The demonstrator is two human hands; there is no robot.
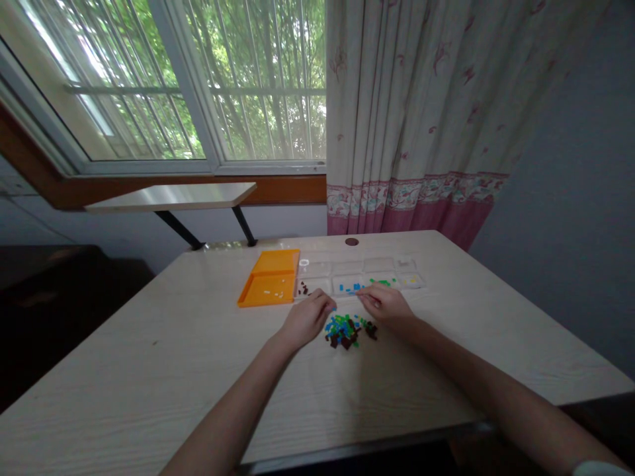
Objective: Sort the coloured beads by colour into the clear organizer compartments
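Note:
A mixed pile of small blue, green and dark brown pieces (342,330) lies on the table between my forearms. At its far left edge my left hand (311,316) is closed in a pinch, with a small blue piece (334,309) at its fingertips. My right hand (387,304) is also pinched, over the near edge of the blue pieces (351,287) in a clear compartment box; what its fingers hold is too small to make out. Brown pieces (303,288), green pieces (384,282) and yellow pieces (410,281) lie in other compartments of the clear box (331,268).
An orange open case (270,269) with a few white pieces in it stands left of the clear box. A raised shelf (173,196) is fixed at the table's back left. Behind the table (198,370) are a barred window and a curtain (397,132).

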